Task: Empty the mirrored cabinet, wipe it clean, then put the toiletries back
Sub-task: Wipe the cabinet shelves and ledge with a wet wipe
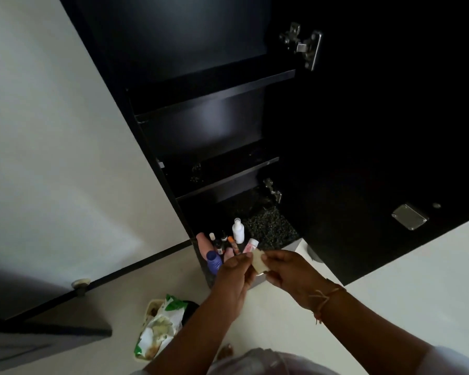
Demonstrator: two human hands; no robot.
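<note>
The black cabinet (201, 85) stands open with its shelves bare; its door (377, 131) hangs open at the right. Below it, on a dark speckled counter (268, 226), stand the toiletries: a white bottle (238, 230), a purple bottle (214, 262), a pink bottle (203, 242) and several small tubes. In front of them my left hand (234, 277) and my right hand (287, 272) together pinch a small pale folded wipe (259, 262) between their fingertips.
A small bin (160, 326) with a green-and-white wrapper and rubbish sits on the pale floor below left. A dark door with a round stopper (80, 284) lies at the left. White wall fills the left side.
</note>
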